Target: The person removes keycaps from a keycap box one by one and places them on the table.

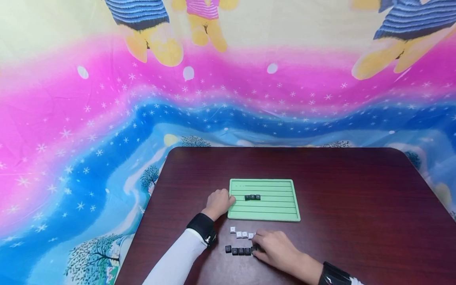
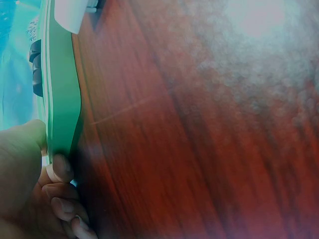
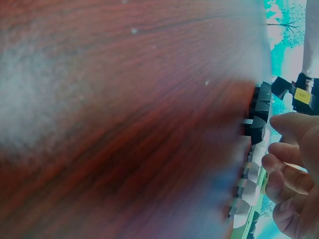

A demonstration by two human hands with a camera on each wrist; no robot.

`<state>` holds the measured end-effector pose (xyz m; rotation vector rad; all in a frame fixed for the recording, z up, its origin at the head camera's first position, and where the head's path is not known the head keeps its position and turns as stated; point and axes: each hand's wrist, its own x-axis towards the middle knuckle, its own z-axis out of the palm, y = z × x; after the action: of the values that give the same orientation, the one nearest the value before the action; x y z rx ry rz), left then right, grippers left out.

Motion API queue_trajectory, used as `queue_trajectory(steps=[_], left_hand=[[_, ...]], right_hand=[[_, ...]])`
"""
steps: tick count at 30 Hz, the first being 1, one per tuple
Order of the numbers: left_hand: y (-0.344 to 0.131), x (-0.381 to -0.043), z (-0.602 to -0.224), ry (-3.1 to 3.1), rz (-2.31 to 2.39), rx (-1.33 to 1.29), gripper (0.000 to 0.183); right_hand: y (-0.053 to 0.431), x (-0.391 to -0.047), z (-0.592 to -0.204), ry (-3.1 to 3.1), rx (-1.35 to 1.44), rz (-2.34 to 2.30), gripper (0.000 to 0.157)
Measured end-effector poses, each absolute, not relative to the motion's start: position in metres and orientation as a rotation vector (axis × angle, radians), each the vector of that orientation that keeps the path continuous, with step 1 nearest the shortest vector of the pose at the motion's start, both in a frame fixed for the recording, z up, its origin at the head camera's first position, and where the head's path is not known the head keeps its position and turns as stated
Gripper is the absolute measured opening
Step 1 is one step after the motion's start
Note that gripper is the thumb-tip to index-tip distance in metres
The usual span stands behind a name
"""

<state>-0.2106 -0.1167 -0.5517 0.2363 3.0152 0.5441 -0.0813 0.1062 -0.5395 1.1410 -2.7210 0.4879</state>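
A shallow green tray (image 1: pixel 263 213) with ridged lines lies on the table, and three black keycaps (image 1: pixel 252 197) sit side by side in it. My left hand (image 1: pixel 218 204) holds the tray's left edge, thumb at the rim and fingers curled against the outer side. In front of the tray are a row of white keycaps (image 1: pixel 244 234) and, closer, a row of black keycaps (image 1: pixel 241 251). My right hand (image 1: pixel 278 251) is at the right end of both rows, covering part of them. Its thumb and bent fingers stand apart around the endmost black keycap; no grip is visible.
The dark reddish-brown table (image 1: pixel 356 206) extends on both sides of the tray. Behind it hangs a printed cloth (image 1: pixel 228 99) in pink, blue and yellow. A black band (image 1: pixel 202 227) is on the left wrist and another (image 1: pixel 333 274) on the right.
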Motion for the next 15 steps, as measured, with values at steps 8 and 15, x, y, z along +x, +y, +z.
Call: queue_trajectory(steps=[8, 15], left_hand=[[-0.1173, -0.2112, -0.553, 3.019, 0.545, 0.24, 0.043], [-0.1173, -0.2102, -0.554, 3.016, 0.545, 0.241, 0.042]], right_hand=[[0.1076, -0.0866, -0.538, -2.673, 1.125, 0.527, 0.016], [0.1089, -0.0916, -0.5355, -2.667, 1.093, 0.546, 0.018]])
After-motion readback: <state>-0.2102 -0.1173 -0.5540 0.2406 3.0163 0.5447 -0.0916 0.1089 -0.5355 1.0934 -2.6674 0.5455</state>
